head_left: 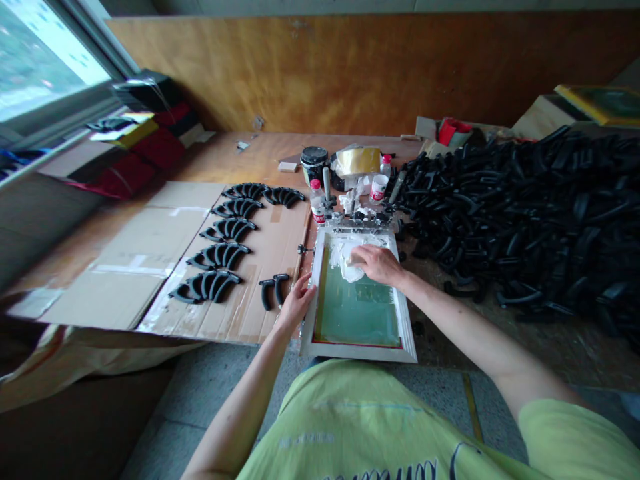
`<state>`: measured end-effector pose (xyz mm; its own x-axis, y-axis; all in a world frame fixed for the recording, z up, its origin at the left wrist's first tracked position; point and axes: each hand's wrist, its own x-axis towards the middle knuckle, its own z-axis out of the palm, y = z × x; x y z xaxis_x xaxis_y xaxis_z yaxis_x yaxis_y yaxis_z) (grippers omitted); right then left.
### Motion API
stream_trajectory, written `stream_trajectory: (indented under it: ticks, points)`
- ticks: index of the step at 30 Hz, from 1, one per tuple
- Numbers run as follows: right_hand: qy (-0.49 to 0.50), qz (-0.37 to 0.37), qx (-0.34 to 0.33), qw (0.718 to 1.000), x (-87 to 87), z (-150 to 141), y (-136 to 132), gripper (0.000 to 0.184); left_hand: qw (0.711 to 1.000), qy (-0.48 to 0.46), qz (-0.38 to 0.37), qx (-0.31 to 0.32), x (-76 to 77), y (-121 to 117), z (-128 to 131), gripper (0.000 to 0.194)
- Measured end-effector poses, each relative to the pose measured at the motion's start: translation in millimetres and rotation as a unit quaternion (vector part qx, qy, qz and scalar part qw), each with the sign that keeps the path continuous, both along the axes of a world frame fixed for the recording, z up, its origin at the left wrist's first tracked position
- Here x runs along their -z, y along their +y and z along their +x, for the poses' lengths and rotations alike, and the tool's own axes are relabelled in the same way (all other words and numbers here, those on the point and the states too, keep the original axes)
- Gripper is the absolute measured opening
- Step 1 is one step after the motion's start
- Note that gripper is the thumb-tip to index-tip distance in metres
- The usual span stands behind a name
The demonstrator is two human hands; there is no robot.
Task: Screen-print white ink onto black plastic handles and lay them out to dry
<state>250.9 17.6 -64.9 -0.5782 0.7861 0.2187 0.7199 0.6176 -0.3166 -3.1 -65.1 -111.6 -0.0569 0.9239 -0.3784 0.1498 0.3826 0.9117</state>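
A screen printing frame [409,343] with a green mesh lies in front of me, its far end at a metal hinge clamp [355,225]. My left hand [296,303] is at the frame's left edge, thumb towards the mesh side and fingers along the rim. My right hand [379,264] is closed over the far part of the mesh, at a smear of white ink [343,257]. What its fingers hold is mostly hidden and looks white. Left of the frame, two curved black handles [275,291] lie on cardboard [240,319].
Several fanned rows of black handles [217,255] cover part of the cardboard. A large heap of black handles [500,207] fills the right side. Behind the clamp stand red-capped bottles [317,203], a black tub [314,163] and a paper cup [379,188]. A wooden board [280,73] closes the back.
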Motion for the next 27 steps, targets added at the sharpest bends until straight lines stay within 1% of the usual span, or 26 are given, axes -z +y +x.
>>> stream_trajectory:
  ticks: [2, 4, 5, 7, 9, 10, 11, 12, 13, 14, 15, 16, 17, 18, 19, 20, 21, 22, 23, 25, 26, 27]
  points:
    - [0.024, -0.004, 0.064, 0.998, -13.6, -2.2, 28.6, 0.045, 1.000, -0.013, 0.007, 0.005, -19.8, -0.2, -1.8, 0.071]
    - [0.038, 0.005, 0.128, 0.991, -28.0, 4.8, 57.8, 0.058, 0.999, -0.023, 0.027, 0.007, -45.4, 1.6, -3.7, 0.065]
    - [0.048, 0.015, 0.160, 0.986, -34.2, 13.7, 70.0, 0.059, 0.999, -0.026, 0.038, 0.009, -59.3, 4.1, -3.9, 0.061]
    - [0.080, 0.043, 0.224, 0.970, -41.1, 41.6, 85.5, 0.051, 0.997, -0.040, 0.068, 0.010, -86.2, 14.1, -1.8, 0.056]
    - [0.115, 0.061, 0.296, 0.946, -36.8, 74.7, 87.1, 0.036, 0.990, -0.077, 0.118, -0.013, -108.3, 30.6, 4.3, 0.055]
    - [0.128, 0.057, 0.329, 0.934, -29.7, 88.9, 82.7, 0.030, 0.984, -0.101, 0.144, -0.028, -116.4, 40.3, 8.2, 0.054]
    - [0.133, 0.045, 0.354, 0.924, -19.5, 99.4, 75.4, 0.026, 0.978, -0.124, 0.163, -0.041, -122.2, 50.1, 12.4, 0.053]
    - [0.132, 0.025, 0.365, 0.921, -7.1, 105.2, 65.8, 0.023, 0.973, -0.144, 0.173, -0.051, -125.4, 59.1, 16.4, 0.052]
    - [0.124, 0.001, 0.354, 0.927, 6.8, 106.1, 54.7, 0.020, 0.970, -0.160, 0.175, -0.058, -125.7, 66.2, 20.1, 0.051]
    - [0.112, -0.024, 0.323, 0.939, 20.8, 102.3, 42.7, 0.019, 0.967, -0.170, 0.175, -0.070, -122.9, 70.6, 23.7, 0.051]
    - [0.098, -0.046, 0.269, 0.957, 33.8, 94.8, 30.7, 0.020, 0.964, -0.178, 0.175, -0.088, -117.1, 71.6, 27.2, 0.051]
    - [0.080, -0.060, 0.206, 0.973, 44.6, 84.7, 19.2, 0.025, 0.961, -0.183, 0.174, -0.109, -108.3, 68.9, 31.1, 0.051]
    - [0.060, -0.066, 0.156, 0.984, 52.6, 72.9, 8.2, 0.029, 0.962, -0.186, 0.161, -0.122, -97.0, 62.7, 35.7, 0.051]
    - [0.041, -0.065, 0.122, 0.990, 57.2, 60.2, -2.2, 0.030, 0.967, -0.189, 0.129, -0.114, -84.0, 53.2, 41.4, 0.052]
    - [0.029, -0.057, 0.112, 0.992, 58.5, 47.2, -12.4, 0.026, 0.974, -0.193, 0.079, -0.089, -70.2, 41.3, 48.1, 0.054]
    - [0.024, -0.046, 0.123, 0.991, 57.1, 34.1, -22.6, 0.020, 0.979, -0.198, 0.010, -0.048, -56.5, 28.1, 55.8, 0.056]
    - [0.027, -0.032, 0.142, 0.989, 53.9, 21.2, -33.1, 0.013, 0.977, -0.205, -0.055, -0.004, -43.7, 14.7, 63.6, 0.059]
    - [0.035, -0.020, 0.150, 0.988, 49.7, 8.8, -43.9, 0.011, 0.971, -0.217, -0.101, 0.020, -32.4, 2.3, 70.7, 0.061]
    - [0.044, -0.013, 0.132, 0.990, 45.8, -1.9, -54.4, 0.011, 0.964, -0.229, -0.129, 0.031, -23.0, -8.3, 75.7, 0.062]
    - [0.062, -0.018, 0.037, 0.997, 42.1, -12.8, -71.9, 0.019, 0.962, -0.234, -0.141, 0.008, -8.7, -21.8, 74.3, 0.060]
    - [0.069, -0.026, -0.009, 0.997, 43.6, -9.4, -77.8, 0.024, 0.967, -0.220, -0.133, -0.006, -2.9, -24.5, 65.7, 0.058]
    - [0.076, -0.032, -0.029, 0.996, 47.4, 1.8, -81.4, 0.030, 0.974, -0.189, -0.119, -0.022, 2.8, -25.0, 51.2, 0.056]
